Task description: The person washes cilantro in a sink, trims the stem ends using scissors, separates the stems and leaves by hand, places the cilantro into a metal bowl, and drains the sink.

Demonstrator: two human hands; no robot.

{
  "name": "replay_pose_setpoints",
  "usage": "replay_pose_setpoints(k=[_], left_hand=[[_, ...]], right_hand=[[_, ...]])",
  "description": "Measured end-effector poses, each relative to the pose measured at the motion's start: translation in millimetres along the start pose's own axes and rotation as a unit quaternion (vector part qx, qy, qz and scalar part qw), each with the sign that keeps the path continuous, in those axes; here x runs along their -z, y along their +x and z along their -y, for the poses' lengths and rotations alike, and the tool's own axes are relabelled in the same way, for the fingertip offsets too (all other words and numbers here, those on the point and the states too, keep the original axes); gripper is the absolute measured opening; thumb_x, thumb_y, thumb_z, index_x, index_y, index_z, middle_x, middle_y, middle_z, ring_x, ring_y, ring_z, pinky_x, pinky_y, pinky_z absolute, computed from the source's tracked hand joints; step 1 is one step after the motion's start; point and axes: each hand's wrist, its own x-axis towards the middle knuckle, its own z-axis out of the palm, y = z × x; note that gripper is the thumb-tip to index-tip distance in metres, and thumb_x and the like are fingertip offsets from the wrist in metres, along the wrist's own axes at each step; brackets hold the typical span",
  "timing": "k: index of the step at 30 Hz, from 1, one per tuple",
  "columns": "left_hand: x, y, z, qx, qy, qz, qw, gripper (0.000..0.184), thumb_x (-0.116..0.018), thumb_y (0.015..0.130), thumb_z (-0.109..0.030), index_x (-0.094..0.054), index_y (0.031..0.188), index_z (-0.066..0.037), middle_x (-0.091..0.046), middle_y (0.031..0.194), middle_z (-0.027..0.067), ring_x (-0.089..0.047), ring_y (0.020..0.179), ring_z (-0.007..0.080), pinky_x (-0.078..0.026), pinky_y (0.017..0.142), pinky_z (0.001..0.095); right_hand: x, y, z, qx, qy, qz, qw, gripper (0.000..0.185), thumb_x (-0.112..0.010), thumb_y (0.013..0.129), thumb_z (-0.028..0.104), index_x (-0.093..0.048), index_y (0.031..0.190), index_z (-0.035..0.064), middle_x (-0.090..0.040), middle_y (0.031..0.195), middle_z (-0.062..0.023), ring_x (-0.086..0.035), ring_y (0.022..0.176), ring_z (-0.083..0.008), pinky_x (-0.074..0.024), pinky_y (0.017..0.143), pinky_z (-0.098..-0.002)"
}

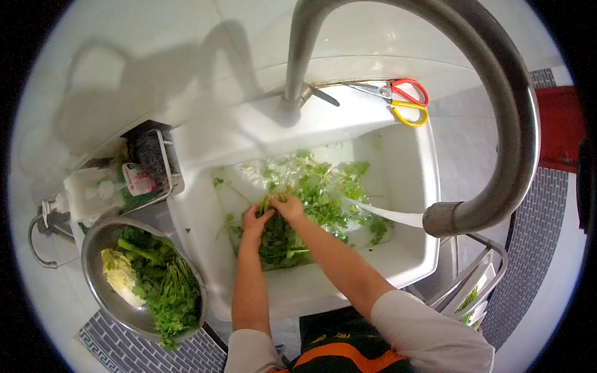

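Note:
In the white sink [193,248], leafy green herbs that look like cilantro [320,193] float and lie in water. My left hand [254,225] is at the left part of the pile, its fingers closed on some of the stems. Close beside it, my right hand [288,209] pinches the same bunch, with fingertips partly hidden among the leaves. A darker clump of greens sits just below both hands. From the curved metal faucet [443,219] a stream of water runs leftward into the sink.
Scissors with red and yellow handles [407,102] lie on the sink's back ledge. To the left, a metal bowl [93,280] holds greens and a pale cabbage piece [121,278]. A caddy with a scrubber [146,155] stands above it. At right is a metal rack [497,248].

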Motion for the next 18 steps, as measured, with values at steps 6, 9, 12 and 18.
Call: replay_pose_setpoints(k=[6, 9, 12, 18], left_hand=[[13, -25, -12, 0.05, -0.238, 0.014, 0.97, 0.036, -0.062, 0.071, -0.019, -0.049, 0.1, -0.003, -0.051, 0.088, 0.0062, -0.046, 0.076, 0.0157, -0.038, 0.066, 0.0295], [3, -26, -12, 0.02, -0.25, 0.019, 0.968, 0.028, -0.061, 0.071, -0.013, -0.05, 0.096, -0.004, -0.052, 0.083, 0.0036, -0.046, 0.068, 0.0121, -0.037, 0.06, 0.0254], [1, -32, -21, 0.006, -0.244, 0.005, 0.97, 0.026, -0.06, 0.071, -0.009, -0.051, 0.095, -0.003, -0.052, 0.08, 0.002, -0.047, 0.066, 0.0113, -0.037, 0.059, 0.0228], [-5, -52, -39, -0.053, -0.279, 0.001, 0.959, 0.023, -0.06, 0.071, -0.005, -0.053, 0.093, -0.003, -0.053, 0.081, 0.001, -0.046, 0.065, 0.0095, -0.039, 0.06, 0.0215]], right_hand=[[25, -45, -1, 0.14, 0.157, -0.055, 0.976, 0.03, -0.053, 0.075, 0.026, -0.054, 0.091, 0.0018, -0.057, 0.08, -0.0183, -0.055, 0.073, -0.0301, -0.0418, 0.066, -0.0378], [31, -51, -1, 0.146, 0.093, -0.104, 0.979, 0.024, -0.051, 0.077, 0.022, -0.053, 0.091, 0.0026, -0.056, 0.077, -0.0151, -0.054, 0.071, -0.0263, -0.0413, 0.063, -0.0344], [26, -57, -3, 0.179, 0.022, -0.116, 0.977, 0.025, -0.052, 0.078, 0.022, -0.052, 0.094, 0.0036, -0.056, 0.077, -0.0118, -0.052, 0.071, -0.0212, -0.041, 0.063, -0.0306], [33, -61, 6, 0.227, 0.274, 0.053, 0.933, 0.03, -0.054, 0.078, 0.023, -0.052, 0.101, 0.0034, -0.057, 0.082, -0.0041, -0.049, 0.072, -0.0102, -0.0391, 0.065, -0.0253]])
